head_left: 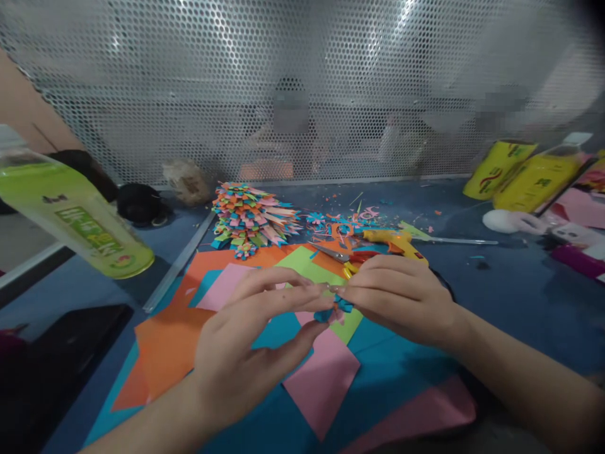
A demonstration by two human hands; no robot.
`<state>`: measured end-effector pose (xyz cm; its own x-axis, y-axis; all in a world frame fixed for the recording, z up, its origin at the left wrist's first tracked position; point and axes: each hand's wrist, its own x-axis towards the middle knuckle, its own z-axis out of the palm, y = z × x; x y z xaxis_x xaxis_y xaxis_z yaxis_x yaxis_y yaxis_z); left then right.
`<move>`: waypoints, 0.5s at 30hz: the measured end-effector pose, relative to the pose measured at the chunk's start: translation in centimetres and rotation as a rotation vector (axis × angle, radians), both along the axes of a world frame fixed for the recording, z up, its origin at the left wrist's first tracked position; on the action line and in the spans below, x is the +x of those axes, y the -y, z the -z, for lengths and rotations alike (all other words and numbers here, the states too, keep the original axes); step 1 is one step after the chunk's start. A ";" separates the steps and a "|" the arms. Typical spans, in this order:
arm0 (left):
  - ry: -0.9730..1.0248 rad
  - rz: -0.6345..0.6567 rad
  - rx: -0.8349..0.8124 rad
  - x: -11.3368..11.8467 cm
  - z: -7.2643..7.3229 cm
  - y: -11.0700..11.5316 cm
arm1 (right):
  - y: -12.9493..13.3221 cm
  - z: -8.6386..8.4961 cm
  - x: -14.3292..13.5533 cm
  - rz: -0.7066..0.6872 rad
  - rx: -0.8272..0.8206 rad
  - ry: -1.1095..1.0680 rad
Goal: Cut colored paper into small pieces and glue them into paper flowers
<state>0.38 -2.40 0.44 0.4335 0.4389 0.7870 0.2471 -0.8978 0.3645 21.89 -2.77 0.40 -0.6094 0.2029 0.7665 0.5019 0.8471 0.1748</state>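
Remotely, I see a green bottle (78, 217) at nine o'clock, my left hand (234, 343) at seven pinching a blue-and-pink paper piece (338, 310) at five, and my right hand (401, 296) at four, fingers bunched against it, whether pinching I can't tell.

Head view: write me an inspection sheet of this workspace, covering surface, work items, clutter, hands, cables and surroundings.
Surface: blue tabletop, partly covered by coloured paper sheets.
Work items: small blue-and-pink paper piece between the hands; layered paper cone beyond.
Clutter: paper scraps, scissors and yellow glue gun beyond the hands.
Hands: left hand pinches the piece; right hand is at its other side, grip unclear.
Cables: dark cord behind the right wrist, ends hidden.
Surroundings: perforated metal screen behind; green bottle left, yellow-labelled bottle right.
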 end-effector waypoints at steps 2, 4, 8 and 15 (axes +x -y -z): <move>-0.024 -0.007 0.019 0.0 -0.2 0.0 | 0.0 0.0 0.0 -0.006 -0.013 -0.002; -0.031 -0.016 0.032 0.1 -0.3 -0.1 | 0.0 0.0 0.0 -0.007 -0.025 -0.003; -0.045 -0.038 0.044 0.1 -0.4 -0.1 | 0.1 0.0 0.0 -0.007 -0.046 -0.006; -0.029 -0.052 0.019 0.0 0.0 0.0 | 0.0 0.0 -0.2 -0.015 -0.063 -0.013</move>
<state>0.35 -2.41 0.47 0.4336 0.4463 0.7828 0.3041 -0.8902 0.3392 21.74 -2.81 0.41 -0.6030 0.2423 0.7600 0.4912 0.8635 0.1144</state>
